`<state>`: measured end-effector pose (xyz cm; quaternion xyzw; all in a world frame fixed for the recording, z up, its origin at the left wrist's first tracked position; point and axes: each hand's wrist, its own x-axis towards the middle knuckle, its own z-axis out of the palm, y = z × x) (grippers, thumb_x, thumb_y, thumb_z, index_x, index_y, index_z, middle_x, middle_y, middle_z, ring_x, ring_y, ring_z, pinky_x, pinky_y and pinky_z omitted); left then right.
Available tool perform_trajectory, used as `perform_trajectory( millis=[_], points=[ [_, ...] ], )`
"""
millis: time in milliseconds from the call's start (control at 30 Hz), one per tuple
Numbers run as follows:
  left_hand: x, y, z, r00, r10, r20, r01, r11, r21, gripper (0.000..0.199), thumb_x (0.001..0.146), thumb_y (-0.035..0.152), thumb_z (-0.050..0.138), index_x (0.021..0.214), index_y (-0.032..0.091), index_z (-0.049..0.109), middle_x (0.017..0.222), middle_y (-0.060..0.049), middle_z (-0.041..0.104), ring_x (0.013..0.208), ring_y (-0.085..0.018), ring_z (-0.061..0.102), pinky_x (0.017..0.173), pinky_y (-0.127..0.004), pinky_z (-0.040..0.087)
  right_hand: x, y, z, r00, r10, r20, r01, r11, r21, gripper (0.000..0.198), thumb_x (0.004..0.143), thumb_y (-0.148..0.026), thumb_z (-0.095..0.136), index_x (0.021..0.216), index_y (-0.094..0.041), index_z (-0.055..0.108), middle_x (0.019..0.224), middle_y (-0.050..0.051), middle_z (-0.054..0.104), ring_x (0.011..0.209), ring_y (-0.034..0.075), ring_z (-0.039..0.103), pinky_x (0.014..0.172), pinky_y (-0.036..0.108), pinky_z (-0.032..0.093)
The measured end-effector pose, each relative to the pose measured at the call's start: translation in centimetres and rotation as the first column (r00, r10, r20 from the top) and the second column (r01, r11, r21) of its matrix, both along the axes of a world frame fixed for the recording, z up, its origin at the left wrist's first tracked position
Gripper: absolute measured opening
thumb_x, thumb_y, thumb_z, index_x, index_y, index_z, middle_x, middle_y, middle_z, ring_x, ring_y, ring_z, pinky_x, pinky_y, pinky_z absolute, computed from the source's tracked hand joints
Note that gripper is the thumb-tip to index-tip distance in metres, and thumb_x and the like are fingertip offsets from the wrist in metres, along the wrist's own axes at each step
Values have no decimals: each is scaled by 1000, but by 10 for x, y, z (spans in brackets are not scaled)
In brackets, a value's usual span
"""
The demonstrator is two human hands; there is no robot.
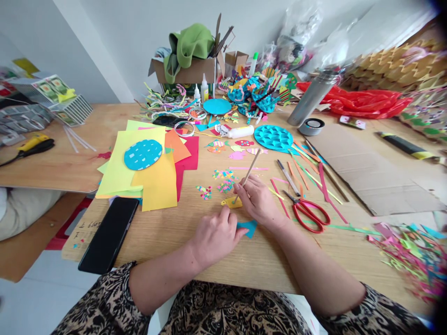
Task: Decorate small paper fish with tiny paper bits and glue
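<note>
My right hand (257, 197) is closed around a thin wooden stick (253, 164), tilted with its lower tip on a yellow paper fish (228, 202). With bent fingers, my left hand (213, 234) presses the near edge of that fish to the table. A blue paper scrap (248, 228) lies by my left thumb, between the two hands. Just beyond the fish are small piles of coloured paper bits (225, 174) and a cluster of coloured dots (204, 192). Finished-looking paper fish (237, 155) lie in rows farther back.
Red-handled scissors (310, 215), a pen (289, 177) and paper strips lie to the right, near a cardboard sheet (370, 163). Coloured paper (159, 188) and a black phone (109, 235) are left. A glue bottle (240, 131), blue scalloped disc (273, 137) and steel flask (314, 97) stand or lie behind.
</note>
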<state>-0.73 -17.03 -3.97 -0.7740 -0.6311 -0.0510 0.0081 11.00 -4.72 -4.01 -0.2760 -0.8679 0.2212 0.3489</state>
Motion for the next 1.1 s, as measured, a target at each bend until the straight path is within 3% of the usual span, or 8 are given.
perform_trajectory(
  millis=[467,800,1100],
  points=[
    [-1,1,4,1000,23,20,-23,999,-33,37,95,48,47,100,14,61,101,-11,64,73,-21,67,52,-32,53,-1,0,0,1000,0,13,0,1000,7,39,100,-37,35,68,-23,52,68,7,59,71,20,54,66,35,42],
    [-3,5,3,999,31,25,-30,998,-48,46,97,46,42,125,12,53,109,-11,63,81,-22,68,55,-32,54,-1,1,0,1000,-8,24,8,1000,16,37,99,-34,37,65,-23,48,66,6,56,67,20,52,63,34,42],
    [-2,10,6,997,58,44,-55,996,-73,38,98,44,40,114,15,58,105,-8,61,81,-22,67,57,-33,54,0,2,-1,999,-37,17,38,999,-38,42,100,-39,35,65,-21,52,66,5,56,67,18,53,64,32,41]
  ],
)
